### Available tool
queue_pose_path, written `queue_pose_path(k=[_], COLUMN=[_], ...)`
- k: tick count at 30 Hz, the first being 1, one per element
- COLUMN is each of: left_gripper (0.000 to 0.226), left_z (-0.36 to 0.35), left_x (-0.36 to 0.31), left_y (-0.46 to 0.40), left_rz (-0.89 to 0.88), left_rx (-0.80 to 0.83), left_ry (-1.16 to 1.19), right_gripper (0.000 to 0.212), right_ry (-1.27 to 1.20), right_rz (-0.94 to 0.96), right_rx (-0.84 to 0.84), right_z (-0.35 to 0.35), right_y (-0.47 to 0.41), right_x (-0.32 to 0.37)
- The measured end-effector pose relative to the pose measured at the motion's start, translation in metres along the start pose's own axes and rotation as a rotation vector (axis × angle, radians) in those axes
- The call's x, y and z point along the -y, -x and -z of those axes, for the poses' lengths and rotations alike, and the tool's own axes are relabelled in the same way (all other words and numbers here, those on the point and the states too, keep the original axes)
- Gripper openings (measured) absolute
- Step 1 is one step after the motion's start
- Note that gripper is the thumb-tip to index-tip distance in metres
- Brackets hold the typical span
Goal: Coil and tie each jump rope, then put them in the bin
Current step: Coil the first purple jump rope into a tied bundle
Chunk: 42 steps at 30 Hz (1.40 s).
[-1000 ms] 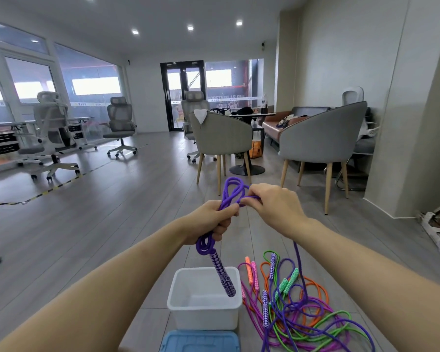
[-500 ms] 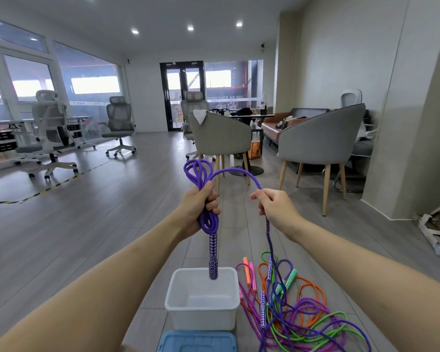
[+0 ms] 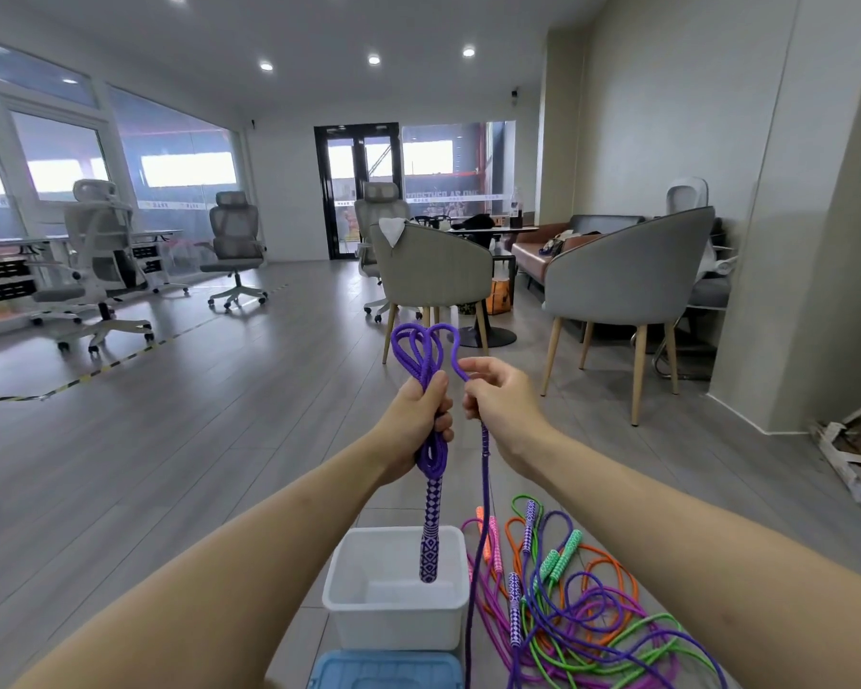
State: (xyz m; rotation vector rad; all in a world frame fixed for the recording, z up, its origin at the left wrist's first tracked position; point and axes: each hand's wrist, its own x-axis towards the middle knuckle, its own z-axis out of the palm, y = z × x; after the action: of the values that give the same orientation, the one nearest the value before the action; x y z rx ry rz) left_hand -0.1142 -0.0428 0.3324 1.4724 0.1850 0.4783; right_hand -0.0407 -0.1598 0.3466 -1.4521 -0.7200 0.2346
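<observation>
While the left hand (image 3: 417,420) grips the coiled purple rope (image 3: 424,360) and the right hand (image 3: 500,402) pinches its strand, a handle (image 3: 431,534) dangles over the white bin (image 3: 393,619); other ropes (image 3: 582,619) lie beside it.

The location is an open-plan office with an adjoining lounge area. Evidence: white mesh-back swivel chairs (image 3: 98,251) on castors at desks (image 3: 85,238) along a full-height window wall (image 3: 120,156), recessed ceiling downlights (image 3: 374,59), a black-framed glass double door (image 3: 358,189), and yellow-black hazard tape (image 3: 120,358) on the grey plank floor (image 3: 195,415). The lounge side has grey upholstered tub chairs (image 3: 627,285) on wooden legs, a round pedestal table (image 3: 488,231) and a brown sofa (image 3: 533,248).
</observation>
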Motion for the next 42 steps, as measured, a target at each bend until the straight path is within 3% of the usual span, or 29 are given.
queue_pose_path(k=[4,8,12,16,20,25,32,42], left_gripper=[0.028,0.027,0.022,0.019,0.019,0.018,0.033,0.026], left_z=[-0.001,-0.003,-0.002,0.007,0.014,0.014,0.013,0.017], left_x=[0.000,-0.002,-0.002,-0.006,-0.009,-0.009,-0.007,-0.005], left_y=[0.002,0.004,0.004,-0.001,-0.003,-0.004,-0.003,-0.006], left_rz=[-0.030,-0.086,-0.105,-0.108,-0.132,-0.151,-0.156,-0.115], left_rx=[0.041,0.034,-0.041,-0.190,-0.228,-0.205,-0.212,-0.165], left_ry=[-0.034,-0.091,-0.094,-0.022,0.041,0.076,-0.017,-0.032], right_gripper=[0.029,0.016,0.014,0.013,0.009,0.009,0.015,0.018], right_ry=[0.035,0.027,0.049,0.278,0.311,0.264,0.275,0.319], right_rz=[0.003,0.015,0.006,-0.021,-0.039,0.096,0.126,0.132], right_rx=[0.038,0.037,0.084,0.153,0.242,0.122,0.178,0.177], right_z=[0.001,0.002,0.005,0.011,0.019,0.017,0.011,0.015], right_y=[0.004,0.006,0.006,0.010,0.014,0.008,0.009,0.007], right_x=[0.002,0.002,0.004,0.000,-0.009,-0.008,-0.007,-0.004])
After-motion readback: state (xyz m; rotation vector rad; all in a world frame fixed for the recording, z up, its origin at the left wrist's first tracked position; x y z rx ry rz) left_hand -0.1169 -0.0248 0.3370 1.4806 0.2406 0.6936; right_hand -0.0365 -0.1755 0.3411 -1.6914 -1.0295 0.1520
